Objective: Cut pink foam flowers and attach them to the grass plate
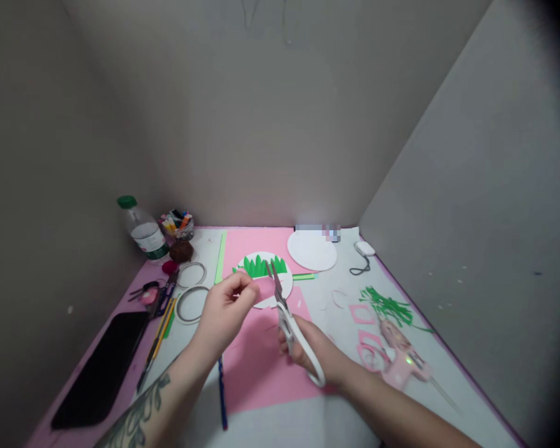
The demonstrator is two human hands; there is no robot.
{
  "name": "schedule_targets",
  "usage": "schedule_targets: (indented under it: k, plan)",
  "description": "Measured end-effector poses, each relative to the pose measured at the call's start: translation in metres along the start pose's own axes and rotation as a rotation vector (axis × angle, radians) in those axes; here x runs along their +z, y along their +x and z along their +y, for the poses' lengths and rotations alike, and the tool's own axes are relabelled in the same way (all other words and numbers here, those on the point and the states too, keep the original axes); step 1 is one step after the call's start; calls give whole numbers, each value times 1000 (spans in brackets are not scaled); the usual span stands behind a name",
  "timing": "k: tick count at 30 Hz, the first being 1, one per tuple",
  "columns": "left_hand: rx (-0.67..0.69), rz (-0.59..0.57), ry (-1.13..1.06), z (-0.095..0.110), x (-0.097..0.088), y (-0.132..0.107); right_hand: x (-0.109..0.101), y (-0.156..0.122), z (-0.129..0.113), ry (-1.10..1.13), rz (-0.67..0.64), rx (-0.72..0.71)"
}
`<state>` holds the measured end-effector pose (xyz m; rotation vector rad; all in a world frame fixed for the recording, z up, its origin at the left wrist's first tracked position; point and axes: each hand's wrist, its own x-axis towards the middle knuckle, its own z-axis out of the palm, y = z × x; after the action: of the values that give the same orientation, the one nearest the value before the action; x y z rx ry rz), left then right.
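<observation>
My left hand [228, 305] is closed in a pinch on a small piece of pink paper [264, 290], part of it hidden by the fingers. My right hand [308, 348] grips white-handled scissors [289, 323], whose blades point away from me and stand slightly apart beside the paper. Behind both hands lies a white disc [285, 287] carrying a row of green grass-like cutouts [257, 266]. Under the hands a pink sheet [261, 373] is spread on the white-covered table.
At left are a phone-like black slab [105, 367], tape rolls [191, 305], pencils [158, 339] and a bottle [144, 230]. A second white disc [312, 250] lies at the back. Green strips [389, 306], pink scraps [361, 314] and a pink glue gun [404, 354] lie at right. Walls enclose the table.
</observation>
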<state>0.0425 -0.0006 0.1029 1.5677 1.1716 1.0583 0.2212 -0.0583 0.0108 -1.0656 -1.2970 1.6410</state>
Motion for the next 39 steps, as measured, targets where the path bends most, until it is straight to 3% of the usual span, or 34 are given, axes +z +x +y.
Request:
schedule_targets:
  k: [7, 12, 18, 33, 36, 39]
  plan:
    - [-13, 33, -30, 5, -1, 0, -3, -1, -1, -78, 108, 61]
    - [-148, 20, -235, -5, -1, 2, -2, -1, -7, -15, 42, -85]
    - [-201, -2, -404, -14, 5, 4, 4, -3, -7, -32, -11, -47]
    - [-211, -109, -147, 0, 16, -5, 5, -4, -20, -110, 2, -148]
    - [-186, -98, -99, -1, 15, -5, 0, -3, -15, -46, 116, -220]
    - [-145, -160, -5, -1, 16, -7, -7, -1, -17, 5, 353, -317]
